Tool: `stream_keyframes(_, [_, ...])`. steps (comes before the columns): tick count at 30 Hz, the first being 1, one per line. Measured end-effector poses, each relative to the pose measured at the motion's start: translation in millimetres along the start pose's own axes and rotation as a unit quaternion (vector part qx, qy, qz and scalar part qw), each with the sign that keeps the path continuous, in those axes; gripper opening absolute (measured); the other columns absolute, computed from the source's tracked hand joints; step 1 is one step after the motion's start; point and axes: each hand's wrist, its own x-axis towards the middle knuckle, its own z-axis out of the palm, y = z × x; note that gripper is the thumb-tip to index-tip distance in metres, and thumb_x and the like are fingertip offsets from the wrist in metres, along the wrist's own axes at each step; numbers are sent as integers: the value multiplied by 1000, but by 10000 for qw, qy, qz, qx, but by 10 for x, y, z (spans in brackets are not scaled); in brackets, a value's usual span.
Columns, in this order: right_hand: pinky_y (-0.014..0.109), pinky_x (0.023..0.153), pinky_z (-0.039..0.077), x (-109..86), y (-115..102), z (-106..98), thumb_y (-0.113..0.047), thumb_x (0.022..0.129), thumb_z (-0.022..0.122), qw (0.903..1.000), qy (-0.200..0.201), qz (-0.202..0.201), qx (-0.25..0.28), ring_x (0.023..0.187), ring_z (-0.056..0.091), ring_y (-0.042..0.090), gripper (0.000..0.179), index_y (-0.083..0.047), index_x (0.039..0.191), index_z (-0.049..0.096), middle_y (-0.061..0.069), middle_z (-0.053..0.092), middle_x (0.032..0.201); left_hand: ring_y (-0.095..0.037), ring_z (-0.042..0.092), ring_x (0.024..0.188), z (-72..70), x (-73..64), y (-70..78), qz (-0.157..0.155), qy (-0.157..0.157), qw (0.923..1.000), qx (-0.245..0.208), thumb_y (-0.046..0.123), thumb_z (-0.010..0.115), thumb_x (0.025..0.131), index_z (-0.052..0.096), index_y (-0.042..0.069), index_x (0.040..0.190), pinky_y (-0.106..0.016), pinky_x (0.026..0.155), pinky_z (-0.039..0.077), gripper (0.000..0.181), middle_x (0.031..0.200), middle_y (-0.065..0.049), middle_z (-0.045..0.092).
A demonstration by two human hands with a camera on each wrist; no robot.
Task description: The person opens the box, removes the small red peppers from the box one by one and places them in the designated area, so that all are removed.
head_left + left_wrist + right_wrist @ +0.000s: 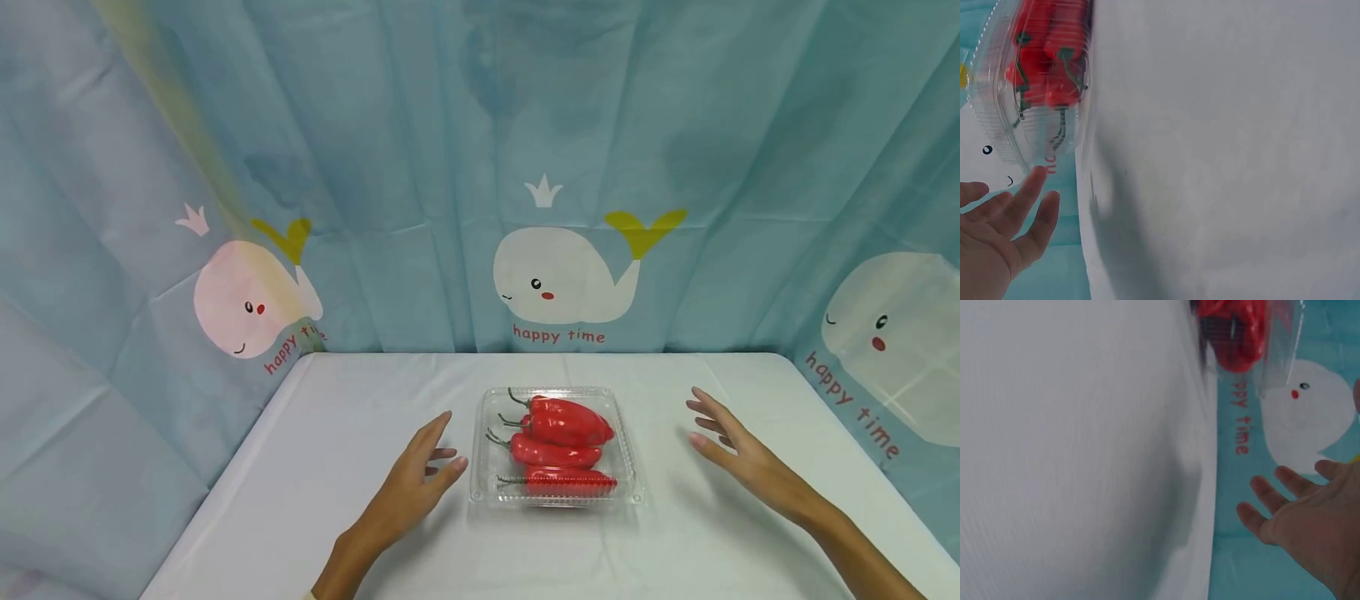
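Note:
A clear plastic clamshell box (630, 467) lies on the white table with its lid down. Inside it are several red peppers (566, 421) with thin green stems pointing left. My left hand (412, 483) hovers just left of the box, fingers loosely extended and holding nothing; in the left wrist view its fingertips come near the box (997, 94). To the right of the box, farther off, is my right hand (738, 450), raised over the table with relaxed, spread fingers and nothing in them. The right wrist view shows that palm (1316, 525) bare.
The white tablecloth (315, 450) covers the table, with rounded corners at the far edge. Behind and at both sides hangs a blue-green curtain (420, 167) printed with white whales (562, 275) and lettering.

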Motion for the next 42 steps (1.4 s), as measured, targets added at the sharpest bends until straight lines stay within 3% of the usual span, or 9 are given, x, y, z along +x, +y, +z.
stream_keyframes(3, [47,106,52,-40,-92,67,-26,112,51,9998,-65,-172,89,145,39,54,74,-34,171,7,22,31,168,-13,66,127,43,-52,6,-38,-19,9999,-158,43,67,104,33,32,167,-41,103,56,72,169,4,37])
stream_keyframes(7, [19,95,53,-77,-179,145,-19,111,53,9978,-154,-421,486,141,55,20,72,-31,171,15,14,37,164,-16,68,127,93,-100,16,2,-66,9985,-539,32,72,103,33,35,166,-42,102,57,74,169,1,38])
stream_keyframes(10, [21,95,55,-98,-212,199,-14,110,54,9947,-238,-541,844,134,57,-1,69,-28,170,22,3,42,160,-22,68,128,124,-119,21,111,-75,9967,-803,25,74,102,35,33,166,-43,102,57,75,168,-4,38])
stream_keyframes(14, [23,94,57,-124,-229,285,-10,109,57,9908,-353,-637,1143,134,59,4,68,-23,169,27,-11,46,157,-25,69,125,155,-126,18,195,-10,9943,-1044,18,74,101,40,29,164,-36,99,58,73,167,-9,40])
stream_keyframes(19, [25,95,58,-146,-224,377,-6,107,59,9869,-503,-696,1369,135,60,7,68,-20,168,31,-16,48,156,-24,72,119,189,-117,13,134,61,9906,-1359,12,77,97,45,24,162,-28,94,59,73,165,-12,42])
stream_keyframes(24, [24,97,57,-160,-232,444,-3,106,59,9821,-612,-725,1626,135,62,11,66,-15,166,34,-12,50,157,-25,73,114,209,-107,18,51,-44,9875,-1576,10,77,97,47,20,161,-25,87,60,72,163,-13,44])
stream_keyframes(31, [28,97,58,-170,-245,525,-2,105,60,9745,-815,-562,2011,134,60,5,63,-7,164,36,7,46,162,-20,75,105,222,-98,0,-22,-201,9878,-1542,10,79,95,48,17,161,-26,81,61,72,160,-13,48])
stream_keyframes(37, [27,95,59,-170,-228,557,-6,103,66,9786,-790,-412,1856,131,61,0,60,-8,159,45,-2,48,157,-16,76,95,205,-98,-25,13,-390,9867,-1580,13,80,95,47,20,161,-26,83,61,74,158,-11,50])
stream_keyframes(42, [26,97,58,-166,-209,584,-6,101,70,9823,-640,-684,1621,131,61,3,58,-7,156,51,13,46,157,-17,76,92,203,-98,-40,-49,-452,9854,-1639,14,80,95,45,22,162,-25,79,59,76,158,-9,49])
